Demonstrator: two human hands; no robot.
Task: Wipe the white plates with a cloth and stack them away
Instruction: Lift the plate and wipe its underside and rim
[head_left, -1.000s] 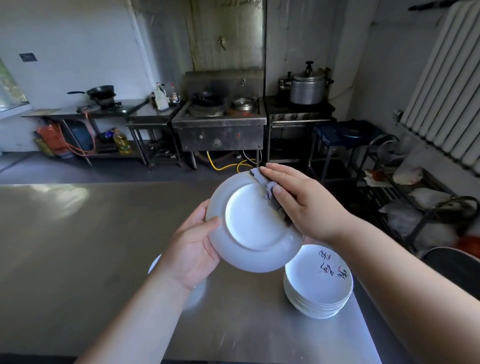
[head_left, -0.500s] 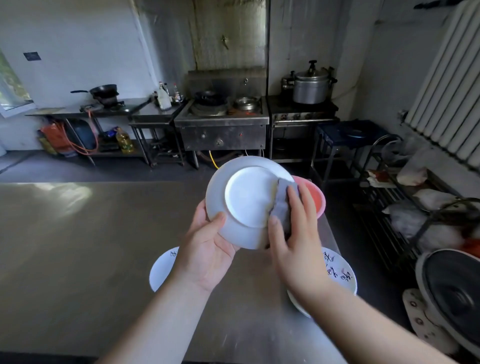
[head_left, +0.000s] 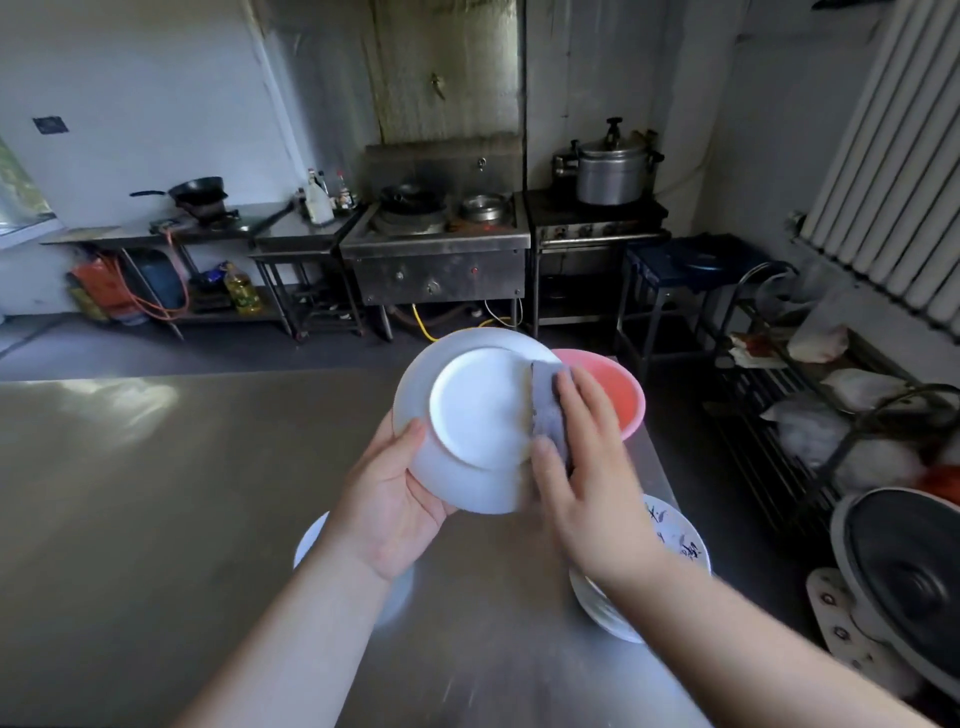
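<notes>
My left hand (head_left: 392, 506) grips a white plate (head_left: 470, 410) by its lower left rim and holds it up over the steel table, its underside facing me. My right hand (head_left: 587, 467) holds a grey cloth (head_left: 548, 410) pressed against the plate's right side, thumb under the rim. A stack of white plates (head_left: 670, 540) with dark markings stands on the table below my right wrist, partly hidden. Another white plate (head_left: 311, 540) lies on the table under my left forearm.
A pink bowl (head_left: 615, 389) sits at the far right corner of the steel table (head_left: 156, 493). To the right stand a wire rack (head_left: 810, 415) with bags and a black round appliance (head_left: 909, 582). Stoves and pots line the back wall.
The plate rose and moved away from me. My right hand with the cloth slid from the plate's upper rim down its right side. The view tilted, showing the pink bowl.
</notes>
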